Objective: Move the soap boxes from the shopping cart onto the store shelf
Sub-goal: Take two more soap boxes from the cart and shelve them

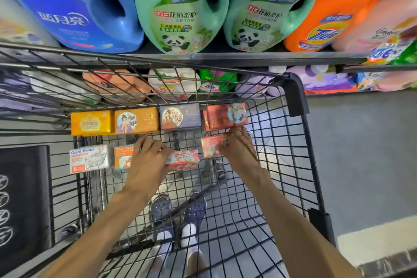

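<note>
Picking up: left hand (pixel 147 156) fingers curling round pink box (pixel 184 160), right hand (pixel 239 149) pinching red box (pixel 213 145) in cart (pixel 300 142); next probably lifting both to shelf (pixel 225 57).

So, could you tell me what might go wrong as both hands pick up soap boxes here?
1. The left hand holds the pink floral box only by its left end; it could tip and drop.
2. The right hand touches two boxes, the red box and the small red box; one may get knocked.
3. The cart rim could catch a lifted box.

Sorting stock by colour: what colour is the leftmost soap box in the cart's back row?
Yellow-gold soap box, clearest in the head view.
</note>
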`<state>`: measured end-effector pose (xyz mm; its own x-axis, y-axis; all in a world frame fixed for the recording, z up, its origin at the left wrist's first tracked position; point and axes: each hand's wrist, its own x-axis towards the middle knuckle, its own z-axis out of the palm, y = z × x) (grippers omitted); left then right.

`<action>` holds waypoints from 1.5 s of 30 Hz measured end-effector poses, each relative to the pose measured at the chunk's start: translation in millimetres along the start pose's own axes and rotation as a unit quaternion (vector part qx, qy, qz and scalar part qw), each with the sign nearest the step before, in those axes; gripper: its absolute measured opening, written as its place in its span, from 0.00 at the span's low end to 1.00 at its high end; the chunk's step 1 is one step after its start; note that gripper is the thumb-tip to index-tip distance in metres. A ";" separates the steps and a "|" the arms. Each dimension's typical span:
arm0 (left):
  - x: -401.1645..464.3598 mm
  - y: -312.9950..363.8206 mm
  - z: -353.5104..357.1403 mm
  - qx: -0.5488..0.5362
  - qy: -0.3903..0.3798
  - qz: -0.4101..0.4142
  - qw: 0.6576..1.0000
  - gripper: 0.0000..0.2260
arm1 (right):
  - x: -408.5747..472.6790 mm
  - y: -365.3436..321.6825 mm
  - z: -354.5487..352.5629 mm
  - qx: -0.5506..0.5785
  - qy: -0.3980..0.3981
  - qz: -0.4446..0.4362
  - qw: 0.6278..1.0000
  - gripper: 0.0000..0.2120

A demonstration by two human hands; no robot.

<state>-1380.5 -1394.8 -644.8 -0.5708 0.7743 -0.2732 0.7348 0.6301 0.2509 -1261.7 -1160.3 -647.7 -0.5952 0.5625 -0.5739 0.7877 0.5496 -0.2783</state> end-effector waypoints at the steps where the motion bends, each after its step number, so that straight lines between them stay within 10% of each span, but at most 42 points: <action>1: -0.3 -0.3 1.1 -0.003 0.002 -0.002 1.000 0.18 | -7.9 -10.6 -9.1 0.013 0.004 -0.002 1.000 0.22; 8: -4.6 0.1 0.9 -0.019 0.016 -0.008 1.000 0.19 | -20.3 -14.6 -17.0 0.085 -0.005 -0.023 0.996 0.20; 15: -2.7 -1.1 1.2 -0.029 0.011 -0.007 0.999 0.19 | -21.0 -7.1 -19.2 0.001 -0.037 -0.102 0.994 0.30; 26: -6.5 -2.7 5.6 -0.040 0.019 -0.012 0.999 0.19 | -15.8 10.6 -17.9 -0.139 -0.104 -0.166 0.971 0.19; 45: -19.7 5.2 -131.1 -0.118 0.057 0.060 0.990 0.23 | -103.3 -15.1 -138.9 0.019 -0.003 -0.157 0.987 0.20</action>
<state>-1413.5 -1399.3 -516.4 -0.5317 0.8377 -0.1248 0.7016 0.5182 0.4891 -1234.2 -1141.0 -477.2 -0.8102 0.3639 -0.4595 0.5699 0.6724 -0.4723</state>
